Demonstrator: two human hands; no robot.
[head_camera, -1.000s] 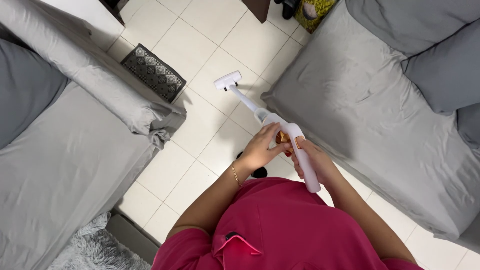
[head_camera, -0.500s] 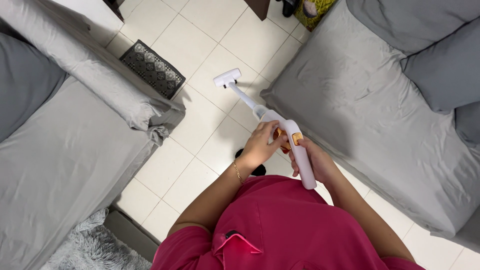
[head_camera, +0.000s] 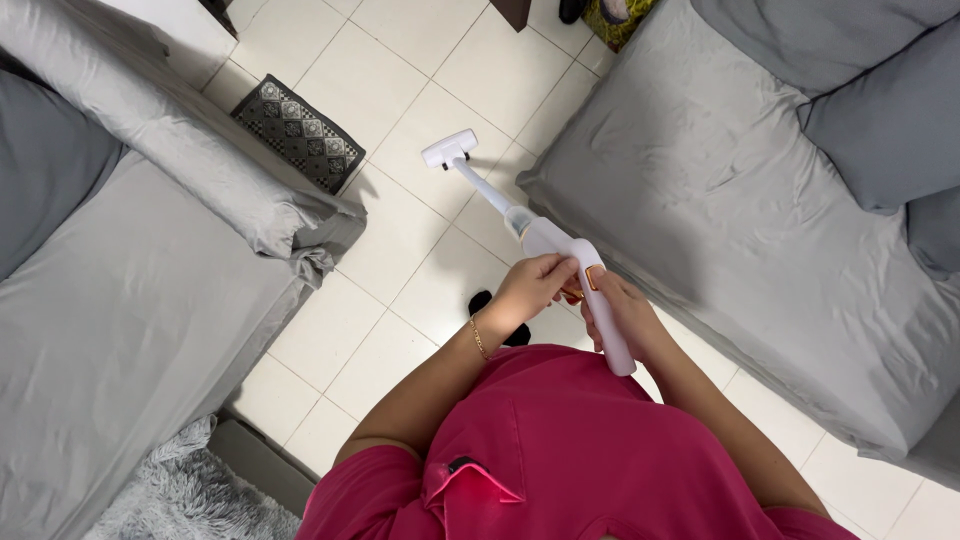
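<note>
I look straight down at a white stick vacuum (head_camera: 560, 250) with gold trim. Its floor head (head_camera: 449, 149) rests on the pale tiled floor (head_camera: 400, 240) ahead of me. My right hand (head_camera: 627, 313) is wrapped around the vacuum's handle. My left hand (head_camera: 533, 285) is closed on the body just in front of the handle, fingers over the gold part. A thin bracelet sits on my left wrist. My pink shirt (head_camera: 560, 450) fills the lower middle of the view.
A grey covered sofa (head_camera: 120, 300) stands on the left and another grey sofa (head_camera: 760, 230) with cushions on the right. A dark patterned mat (head_camera: 298, 133) lies on the tiles at the upper left. A shaggy grey rug (head_camera: 180, 495) shows at the bottom left.
My left hand has shifted slightly along the vacuum body. Otherwise only the view has shifted slightly; the floor head stays at about the same spot on the tiles.
</note>
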